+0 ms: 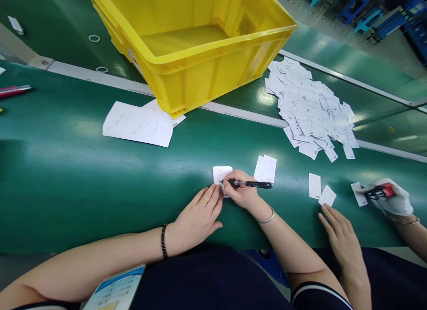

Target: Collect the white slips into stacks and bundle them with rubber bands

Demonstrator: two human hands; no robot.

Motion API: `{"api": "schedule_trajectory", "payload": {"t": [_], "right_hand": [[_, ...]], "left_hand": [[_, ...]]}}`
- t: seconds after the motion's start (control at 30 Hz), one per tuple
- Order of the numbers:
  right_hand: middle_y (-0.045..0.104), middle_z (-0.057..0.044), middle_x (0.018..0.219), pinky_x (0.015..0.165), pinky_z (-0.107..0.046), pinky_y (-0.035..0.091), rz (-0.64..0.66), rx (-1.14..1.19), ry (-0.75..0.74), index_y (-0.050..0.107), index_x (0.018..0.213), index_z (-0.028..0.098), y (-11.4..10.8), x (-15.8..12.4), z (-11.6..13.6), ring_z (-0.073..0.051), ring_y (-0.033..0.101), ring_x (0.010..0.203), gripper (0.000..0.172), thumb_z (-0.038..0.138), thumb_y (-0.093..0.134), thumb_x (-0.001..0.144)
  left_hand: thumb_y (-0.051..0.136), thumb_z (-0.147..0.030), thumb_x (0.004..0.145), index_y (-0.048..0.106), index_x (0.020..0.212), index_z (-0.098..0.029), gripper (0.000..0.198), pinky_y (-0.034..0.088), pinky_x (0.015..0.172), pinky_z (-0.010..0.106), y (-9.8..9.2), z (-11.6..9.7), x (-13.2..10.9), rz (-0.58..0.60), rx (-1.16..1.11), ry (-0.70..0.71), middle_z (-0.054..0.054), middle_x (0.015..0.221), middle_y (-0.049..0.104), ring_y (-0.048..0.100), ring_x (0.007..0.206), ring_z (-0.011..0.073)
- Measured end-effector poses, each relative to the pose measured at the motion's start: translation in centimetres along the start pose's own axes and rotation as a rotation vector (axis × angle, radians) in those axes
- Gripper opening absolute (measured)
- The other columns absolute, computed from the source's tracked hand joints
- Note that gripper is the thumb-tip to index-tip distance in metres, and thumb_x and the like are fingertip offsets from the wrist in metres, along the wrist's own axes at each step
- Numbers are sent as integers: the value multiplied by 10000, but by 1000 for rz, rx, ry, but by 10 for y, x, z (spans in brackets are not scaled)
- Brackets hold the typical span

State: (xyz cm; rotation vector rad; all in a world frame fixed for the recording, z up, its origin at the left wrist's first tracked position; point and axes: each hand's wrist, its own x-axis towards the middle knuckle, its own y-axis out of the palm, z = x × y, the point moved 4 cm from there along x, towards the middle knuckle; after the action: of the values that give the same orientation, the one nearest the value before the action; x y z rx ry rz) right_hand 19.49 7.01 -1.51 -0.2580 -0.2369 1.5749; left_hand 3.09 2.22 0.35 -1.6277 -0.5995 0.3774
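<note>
A small stack of white printed cards [218, 171] lies on the green table in front of me. My left hand [202, 212] is flat at the stack's lower edge, fingers stretched out, with a yellow ring on one finger. Closed round a black pen [255, 184], my right hand [243, 192] rests over the right side of the stack. The pen's tip points at the top card. Just beyond my right hand are a few more white cards [268, 167], overlapping each other.
A yellow bin [213, 83] stands behind, near folded white paper [138, 125]. Many cards form a pile [310, 105] at the back right. To my right, a co-worker's bare hand [343, 234] touches a card, and their gloved hand [398, 199] holds a red-and-black tool [380, 192].
</note>
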Motion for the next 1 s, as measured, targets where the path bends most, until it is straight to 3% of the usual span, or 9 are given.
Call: {"api": "schedule_trajectory", "payload": {"t": [0.17,0.27,0.37,0.57,0.7,1.0], "right_hand": [[677,-20,768,668,-424,591,73,-79,-3,608,791,377,1,-1,-4,-261,673,866,168,260,716,740],[685,-23,785,665,-410,596,92,-193,-86,616,825,385,2,-1,-4,-250,678,853,110,299,679,797],[690,-27,772,653,-385,592,53,-360,-228,635,875,372,2,-1,-1,-223,686,802,59,346,582,881],[717,-56,876,684,-333,574,-83,-518,-307,648,1059,324,-8,2,10,-176,679,758,240,360,424,979],[721,-52,921,702,-321,557,-164,-601,-326,653,1073,299,-16,8,19,-178,664,799,223,313,454,973],[708,-44,807,635,-319,514,-153,-663,-470,664,976,239,-18,7,29,-178,606,690,111,235,588,895]], "left_hand": [[499,-533,893,488,1337,-2,693,339,1090,426,0,0,-1,-4,1,5,251,1405,493,441,1327,332],[506,-534,889,490,1334,2,697,338,1090,428,0,0,0,-8,0,6,252,1401,497,442,1324,335],[506,-533,889,494,1331,3,695,349,1083,419,-1,0,1,-11,5,5,248,1392,508,450,1317,328],[503,-537,890,504,1326,-9,685,359,1075,425,-1,0,1,-2,10,4,245,1411,489,450,1315,328],[485,-546,896,517,1320,-28,670,357,1077,420,1,0,0,4,5,4,232,1410,497,443,1323,322],[486,-547,894,510,1324,-29,673,344,1087,422,1,1,0,21,0,-2,235,1414,489,429,1332,320]]}}
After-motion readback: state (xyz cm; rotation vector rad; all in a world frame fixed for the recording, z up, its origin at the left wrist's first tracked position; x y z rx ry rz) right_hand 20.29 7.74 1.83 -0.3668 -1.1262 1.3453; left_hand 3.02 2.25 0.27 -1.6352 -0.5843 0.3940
